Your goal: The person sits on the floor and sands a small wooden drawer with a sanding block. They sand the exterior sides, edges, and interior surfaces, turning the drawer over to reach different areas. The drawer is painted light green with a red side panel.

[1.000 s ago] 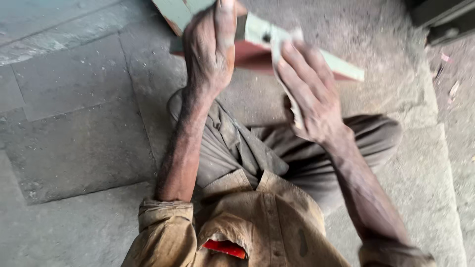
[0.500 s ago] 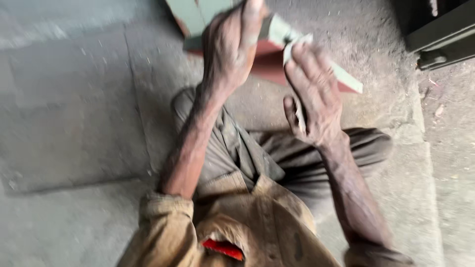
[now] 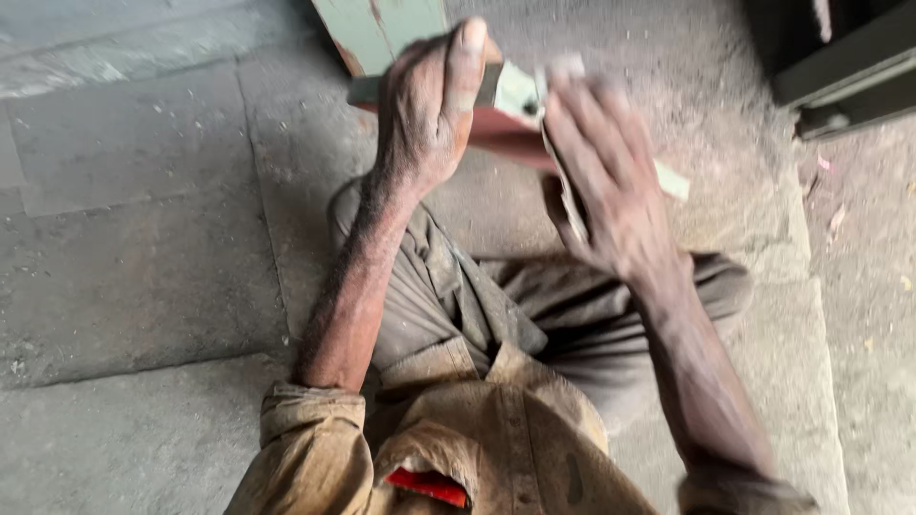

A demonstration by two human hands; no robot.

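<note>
I sit on a stone floor with a pale green painted wooden piece [image 3: 382,29] in front of my knees; its lower face is red [image 3: 506,143]. My left hand [image 3: 425,114] grips the piece from above, thumb pointing up. My right hand [image 3: 611,181] lies flat against the piece just to the right. A thin grey sheet [image 3: 565,195] is pressed under its fingers, with its edge showing along the palm. The hands hide most of the piece's middle, and the picture is blurred there.
Grey stone slabs [image 3: 143,191] spread to the left. A dark metal object [image 3: 840,67] stands at the top right. A raised stone edge [image 3: 811,315] runs down the right side. My folded legs in dusty trousers [image 3: 534,296] lie below the hands.
Both hands stay on the green piece. The right hand with the sheet has shifted slightly along it, and the view has swayed a little.
</note>
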